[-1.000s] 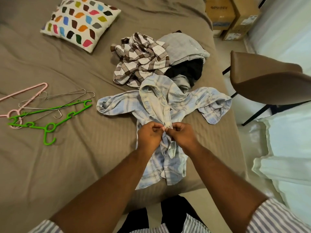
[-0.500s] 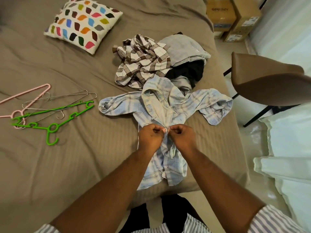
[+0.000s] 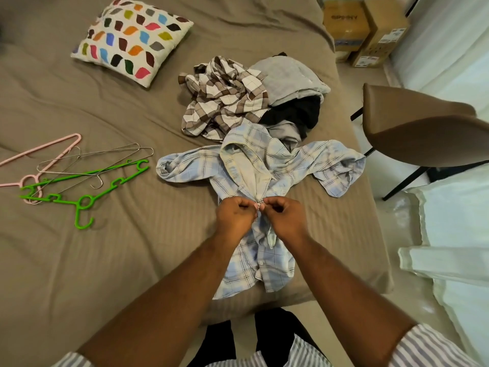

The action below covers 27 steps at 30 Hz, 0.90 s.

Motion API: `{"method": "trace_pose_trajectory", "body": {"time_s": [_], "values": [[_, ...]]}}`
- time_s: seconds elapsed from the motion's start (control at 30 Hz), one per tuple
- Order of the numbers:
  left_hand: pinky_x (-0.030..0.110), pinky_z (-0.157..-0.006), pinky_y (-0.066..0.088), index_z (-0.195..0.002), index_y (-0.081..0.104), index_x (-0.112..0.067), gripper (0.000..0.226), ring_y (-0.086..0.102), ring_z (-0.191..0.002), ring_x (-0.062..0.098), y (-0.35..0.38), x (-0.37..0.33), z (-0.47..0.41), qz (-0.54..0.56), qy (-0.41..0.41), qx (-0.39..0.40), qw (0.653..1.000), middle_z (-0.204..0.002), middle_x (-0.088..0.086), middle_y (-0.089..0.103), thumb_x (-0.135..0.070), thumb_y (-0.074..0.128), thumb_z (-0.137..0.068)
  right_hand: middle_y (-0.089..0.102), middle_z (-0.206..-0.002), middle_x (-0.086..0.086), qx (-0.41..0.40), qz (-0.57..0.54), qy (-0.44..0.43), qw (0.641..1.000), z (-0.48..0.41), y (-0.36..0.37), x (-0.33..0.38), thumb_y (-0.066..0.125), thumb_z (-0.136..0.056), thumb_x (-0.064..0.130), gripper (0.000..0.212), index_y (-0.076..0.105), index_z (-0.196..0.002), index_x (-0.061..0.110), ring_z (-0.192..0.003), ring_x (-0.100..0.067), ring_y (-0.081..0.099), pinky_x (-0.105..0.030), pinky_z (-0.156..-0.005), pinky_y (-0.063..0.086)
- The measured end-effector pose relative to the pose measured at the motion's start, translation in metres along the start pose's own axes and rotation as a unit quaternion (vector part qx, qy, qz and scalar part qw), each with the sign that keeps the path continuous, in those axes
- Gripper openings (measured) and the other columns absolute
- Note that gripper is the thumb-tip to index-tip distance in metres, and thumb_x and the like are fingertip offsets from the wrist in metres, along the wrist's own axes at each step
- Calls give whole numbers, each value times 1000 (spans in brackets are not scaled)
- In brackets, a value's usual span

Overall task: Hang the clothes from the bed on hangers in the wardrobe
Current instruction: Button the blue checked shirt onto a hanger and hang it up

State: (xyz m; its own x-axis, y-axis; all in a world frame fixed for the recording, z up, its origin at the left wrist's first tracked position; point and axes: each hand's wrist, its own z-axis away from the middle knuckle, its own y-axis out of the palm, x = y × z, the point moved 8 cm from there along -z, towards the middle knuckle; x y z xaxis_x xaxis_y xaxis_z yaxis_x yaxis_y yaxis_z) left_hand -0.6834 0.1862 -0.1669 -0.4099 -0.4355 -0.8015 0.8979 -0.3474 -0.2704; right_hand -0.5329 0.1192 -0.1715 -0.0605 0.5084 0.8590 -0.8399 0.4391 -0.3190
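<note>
While the blue plaid shirt [image 3: 267,268] lies spread on the bed [image 3: 132,255] at 6 o'clock from the clothes pile [image 3: 225,99], the left hand [image 3: 235,215] and right hand [image 3: 284,217] pinch its placket, fingers curled, apparently working a button. The next move likely requires the green hanger [image 3: 84,201] at 9 o'clock.

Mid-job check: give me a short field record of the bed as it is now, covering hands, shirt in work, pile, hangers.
left hand: pinches the front of the blue plaid shirt
right hand: pinches the same front, close beside the left hand
blue plaid shirt: spread on the bed, sleeves out, on no hanger
pile: brown checked shirt, grey garment, black garment, heaped beyond it
hangers: green hanger, pink hanger, wire hangers, lying loose to the left
wardrobe: not in view
</note>
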Motion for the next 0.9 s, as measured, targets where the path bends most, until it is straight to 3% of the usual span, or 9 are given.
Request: {"method": "trace_pose_trajectory", "body": {"time_s": [0.27, 0.4, 0.57, 0.7, 0.9], "values": [[39, -79, 63, -79, 74, -17, 13, 75, -75, 22, -4, 6, -3, 7, -14, -1, 1000, -73, 7, 75, -9, 73, -89, 78, -83, -3, 41, -13, -6, 999, 4, 3, 1, 76, -89, 12, 6, 81, -92, 12, -77, -8, 72, -23, -74, 56], [31, -70, 62, -86, 73, -10, 8, 72, -72, 20, -4, 9, -4, 33, -32, 17, 999, -81, 12, 74, -6, 70, -92, 76, -85, -18, 95, -100, 25, 990, 3, 8, -1, 68, -95, 8, 12, 77, -96, 1, -78, -29, 73, -38, -74, 62], [22, -59, 57, -95, 74, -5, 7, 70, -65, 15, -2, 9, -5, 38, -31, 43, 998, -80, 12, 74, -7, 68, -95, 75, -80, -13, 121, -142, 55, 981, 4, 10, 0, 79, -85, 5, 13, 74, -95, -2, -72, -22, 73, -32, -63, 61], [29, -64, 60, -94, 76, -3, 20, 70, -64, 19, 0, 7, -6, 54, -33, 46, 997, -77, 16, 74, -22, 70, -95, 72, -78, -14, 102, -110, 41, 988, 2, 10, 0, 79, -85, 6, 9, 74, -91, 1, -70, -24, 72, -38, -66, 63], [27, -61, 60, -91, 78, -5, 11, 71, -61, 17, -3, 1, -8, 38, -21, 22, 999, -72, 11, 74, -14, 73, -92, 73, -83, -19, 82, -93, 26, 992, 2, 8, -1, 81, -84, 7, 11, 73, -91, 3, -73, -26, 73, -41, -70, 64]]}}
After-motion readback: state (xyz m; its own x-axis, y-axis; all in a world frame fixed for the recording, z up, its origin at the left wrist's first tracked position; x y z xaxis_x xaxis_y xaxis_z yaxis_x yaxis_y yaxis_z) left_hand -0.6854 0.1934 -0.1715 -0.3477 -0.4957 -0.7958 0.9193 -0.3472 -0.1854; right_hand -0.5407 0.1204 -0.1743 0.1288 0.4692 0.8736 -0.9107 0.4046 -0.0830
